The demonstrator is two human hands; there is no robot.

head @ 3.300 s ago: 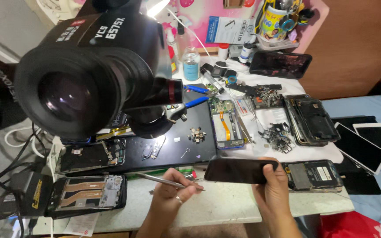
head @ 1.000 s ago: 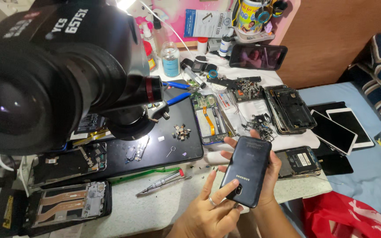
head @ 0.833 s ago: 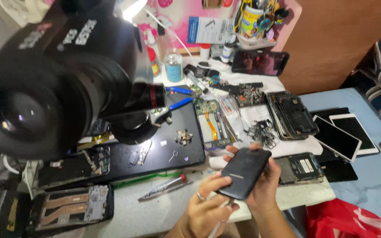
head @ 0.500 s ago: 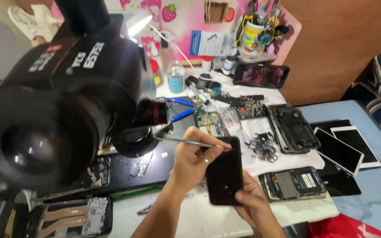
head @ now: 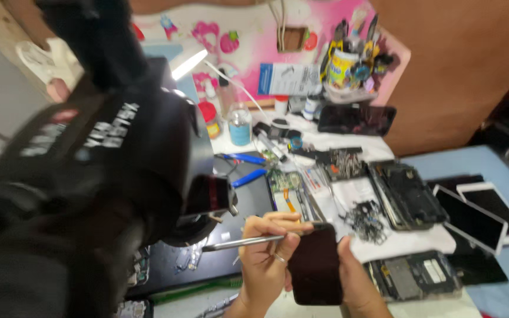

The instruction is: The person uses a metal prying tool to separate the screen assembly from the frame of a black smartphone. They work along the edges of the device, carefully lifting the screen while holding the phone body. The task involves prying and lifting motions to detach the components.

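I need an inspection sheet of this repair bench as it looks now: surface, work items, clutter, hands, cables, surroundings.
Surface: white table with black mat.
Work items: dark phone; thin metal tool meets its top edge.
Clutter: opened phone, screw pile, blue pliers, clear bottle, tool cup.
Hands: left hand grips tool; right hand supports phone.
Cables: white cable near the wall.
Surroundings: black microscope, pink wall, two tablets.

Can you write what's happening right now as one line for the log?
left hand: holds thin metal tool | right hand: holds dark phone upright | tool tip at phone's top edge | behind: loose parts pile
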